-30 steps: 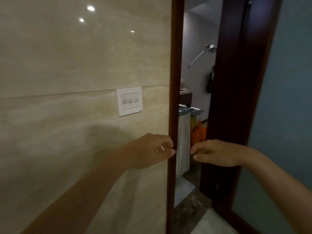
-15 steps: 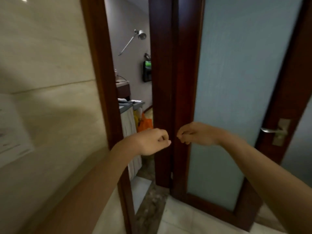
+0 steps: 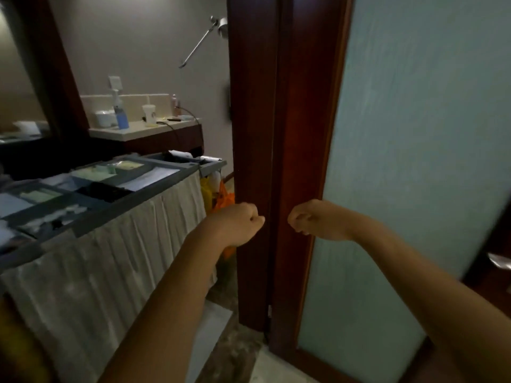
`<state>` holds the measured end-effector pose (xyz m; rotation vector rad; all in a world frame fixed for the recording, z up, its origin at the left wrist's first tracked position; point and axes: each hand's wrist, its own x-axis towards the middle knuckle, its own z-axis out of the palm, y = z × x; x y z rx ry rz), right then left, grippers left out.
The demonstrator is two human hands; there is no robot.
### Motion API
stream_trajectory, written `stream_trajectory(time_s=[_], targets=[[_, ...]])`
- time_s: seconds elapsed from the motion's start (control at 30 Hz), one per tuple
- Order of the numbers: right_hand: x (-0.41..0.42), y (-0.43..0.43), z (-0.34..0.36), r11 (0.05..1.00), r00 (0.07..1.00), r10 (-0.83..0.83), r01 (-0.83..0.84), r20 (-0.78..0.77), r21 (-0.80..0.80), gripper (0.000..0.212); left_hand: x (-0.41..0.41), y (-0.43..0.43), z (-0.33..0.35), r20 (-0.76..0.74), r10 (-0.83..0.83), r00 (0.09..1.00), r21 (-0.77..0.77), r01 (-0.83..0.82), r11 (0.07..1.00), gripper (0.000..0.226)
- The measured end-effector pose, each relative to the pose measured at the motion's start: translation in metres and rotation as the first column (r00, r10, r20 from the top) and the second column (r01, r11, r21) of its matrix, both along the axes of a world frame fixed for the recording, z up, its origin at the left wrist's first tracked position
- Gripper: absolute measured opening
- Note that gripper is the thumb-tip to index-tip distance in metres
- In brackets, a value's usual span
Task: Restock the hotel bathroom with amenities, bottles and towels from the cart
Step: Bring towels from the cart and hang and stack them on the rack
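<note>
The housekeeping cart (image 3: 132,214) stands at the left, just past the doorway, with a grey compartmented top and a white pleated skirt (image 3: 96,272). Its compartments hold flat packets and papers (image 3: 94,172), blurred. My left hand (image 3: 237,225) is curled into a fist in front of the dark wooden door frame (image 3: 254,161), to the right of the cart's end. My right hand (image 3: 312,222) is also curled into a fist, a short gap from the left. Nothing shows in either hand.
A frosted glass door (image 3: 401,134) in a wooden frame fills the right side, its metal handle (image 3: 497,261) at the far right edge. Behind the cart a counter (image 3: 143,131) carries a blue spray bottle (image 3: 120,117) and a cup (image 3: 149,114). Orange bags (image 3: 224,197) hang at the cart's end.
The view has swung from the tiled wall and switch plate through the doorway, and the cart top now shows. Both hands stayed close together in front of me, fingers now fully curled.
</note>
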<state>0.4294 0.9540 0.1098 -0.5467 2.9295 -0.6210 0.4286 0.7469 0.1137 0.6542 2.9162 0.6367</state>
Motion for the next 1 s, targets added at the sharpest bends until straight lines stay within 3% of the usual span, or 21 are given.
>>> stream_trajectory(time_s=[0.2,0.4,0.57,0.73,1.0], targets=[[-0.132,0.010,0.003,0.984,0.984,0.178,-0.179,0.015,0.023,0.021,-0.096,0.009,0.007,0.022,0.128,0.991,-0.013,-0.128,0.992,0.032],[-0.235,-0.030,-0.005,0.928,0.928,0.373,-0.372,0.021,-0.036,0.018,-0.150,-0.040,0.013,0.100,0.210,0.973,-0.095,-0.201,0.975,0.028],[-0.298,-0.102,-0.017,0.844,0.849,0.528,-0.519,0.038,-0.132,0.011,-0.171,-0.115,0.009,0.090,0.395,0.914,-0.126,-0.383,0.915,0.041],[-0.343,-0.190,-0.026,0.788,0.806,0.591,-0.569,0.030,-0.233,0.014,-0.184,-0.213,0.001,0.058,0.530,0.846,-0.124,-0.521,0.845,0.029],[-0.407,-0.368,-0.019,0.707,0.721,0.691,-0.661,0.047,-0.251,0.013,-0.219,-0.398,-0.023,0.043,0.748,0.663,-0.081,-0.744,0.664,0.038]])
